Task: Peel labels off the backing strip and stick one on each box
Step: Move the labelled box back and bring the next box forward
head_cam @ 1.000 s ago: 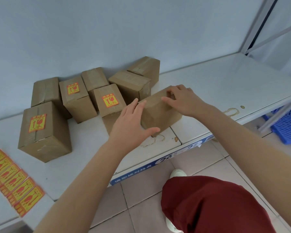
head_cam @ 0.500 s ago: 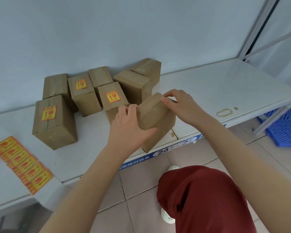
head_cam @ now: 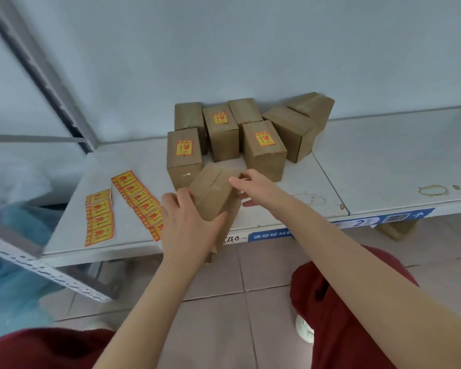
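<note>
Boxes of brown cardboard stand clustered at the back of a white metal shelf (head_cam: 383,161), seven in all. Three carry a yellow-and-red label on top: the front-left box (head_cam: 184,166), the middle box (head_cam: 222,139) behind it to the right, and the front-right box (head_cam: 265,158). The four plain boxes (head_cam: 290,129) behind and to the right of them show bare tops.

An eighth, unlabelled box (head_cam: 213,193) is held tilted at the shelf's front edge, just in front of the front-left box, its lower end hanging past the edge. The left hand (head_cam: 186,222) grips its near left side, fingers curled over the upper edge and thumb pressed on the face toward the camera. The right hand (head_cam: 253,187) holds its far right corner, thumb across the top and fingers along the right side, only lightly bent.

Two runs of labels lie flat on the shelf, left of the hands: a shorter strip (head_cam: 99,217) near the shelf's left end, and a longer strip (head_cam: 139,198) running diagonally, its near end hidden behind the left hand.
</note>
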